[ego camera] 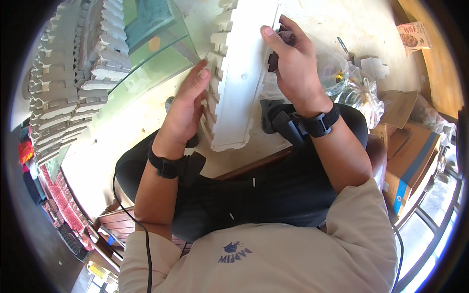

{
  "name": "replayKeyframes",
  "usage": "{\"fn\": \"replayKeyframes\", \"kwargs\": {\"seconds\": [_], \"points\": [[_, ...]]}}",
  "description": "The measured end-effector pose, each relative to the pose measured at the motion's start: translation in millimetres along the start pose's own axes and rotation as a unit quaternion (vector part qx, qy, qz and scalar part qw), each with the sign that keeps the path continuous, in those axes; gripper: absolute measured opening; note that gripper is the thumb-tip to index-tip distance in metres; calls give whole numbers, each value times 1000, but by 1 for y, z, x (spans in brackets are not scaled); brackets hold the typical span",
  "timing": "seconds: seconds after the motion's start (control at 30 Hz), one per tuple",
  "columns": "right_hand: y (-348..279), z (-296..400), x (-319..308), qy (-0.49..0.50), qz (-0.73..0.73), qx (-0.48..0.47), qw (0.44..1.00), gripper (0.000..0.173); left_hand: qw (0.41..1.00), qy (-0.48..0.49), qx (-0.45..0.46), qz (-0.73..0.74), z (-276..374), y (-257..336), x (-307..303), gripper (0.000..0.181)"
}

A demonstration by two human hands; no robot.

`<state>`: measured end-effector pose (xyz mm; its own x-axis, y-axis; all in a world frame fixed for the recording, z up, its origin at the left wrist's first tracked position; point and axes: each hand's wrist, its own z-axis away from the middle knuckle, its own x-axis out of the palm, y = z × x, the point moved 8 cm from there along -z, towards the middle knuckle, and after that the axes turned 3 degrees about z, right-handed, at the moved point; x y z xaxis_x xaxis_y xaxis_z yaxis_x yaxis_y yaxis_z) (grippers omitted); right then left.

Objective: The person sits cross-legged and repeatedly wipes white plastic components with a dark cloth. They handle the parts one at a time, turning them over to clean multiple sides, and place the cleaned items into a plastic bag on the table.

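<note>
A long white panel or strip with notched edges [242, 80] stands before me, running from the top of the view down to just above my lap. My right hand [296, 62] grips its right edge, thumb on the white face, with a dark crumpled cloth [287, 36] under the fingers. Along the left side, where a row of pale notched pieces [215, 73] shows, my left hand [190, 99] rests its fingers; whether it grips or only steadies the piece is unclear. Both wrists wear black straps.
Stacks of notched grey-white pieces [55, 84] stand at the left beside a glass-sided table [161, 55]. Clear plastic bags [361, 91], a pen [343, 45] and a small printed box [414, 36] lie to the right. Cardboard boxes [410, 157] stand beside my right leg.
</note>
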<state>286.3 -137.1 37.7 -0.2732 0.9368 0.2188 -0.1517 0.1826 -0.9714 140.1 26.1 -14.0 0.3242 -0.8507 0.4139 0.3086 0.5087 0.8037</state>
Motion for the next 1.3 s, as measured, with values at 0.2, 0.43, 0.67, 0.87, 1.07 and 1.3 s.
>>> {"fn": "replayKeyframes", "kwargs": {"seconds": [0.2, 0.43, 0.67, 0.87, 1.07, 1.3], "points": [[-36, 12, 19, -65, 155, -116, 979, 57, 990, -65, -47, 115, 0, -23, 18, 77], [-33, 10, 12, -13, 179, -134, 975, 48, 988, -112, -28, 100, 1, -24, 25, 79], [-43, 22, 18, -26, 180, -240, 954, 37, 974, -134, -39, 179, 1, -33, 19, 89], [-26, 2, 4, 5, 95, -145, 985, 29, 980, -142, -31, 138, 2, -32, 20, 90], [-47, -9, -25, 98, -54, -39, 993, 27, 975, -123, -46, 180, 11, -32, 24, 89], [-72, -16, -52, 108, -75, -107, 986, 39, 936, -266, -71, 219, 24, -31, 65, 64]]}}
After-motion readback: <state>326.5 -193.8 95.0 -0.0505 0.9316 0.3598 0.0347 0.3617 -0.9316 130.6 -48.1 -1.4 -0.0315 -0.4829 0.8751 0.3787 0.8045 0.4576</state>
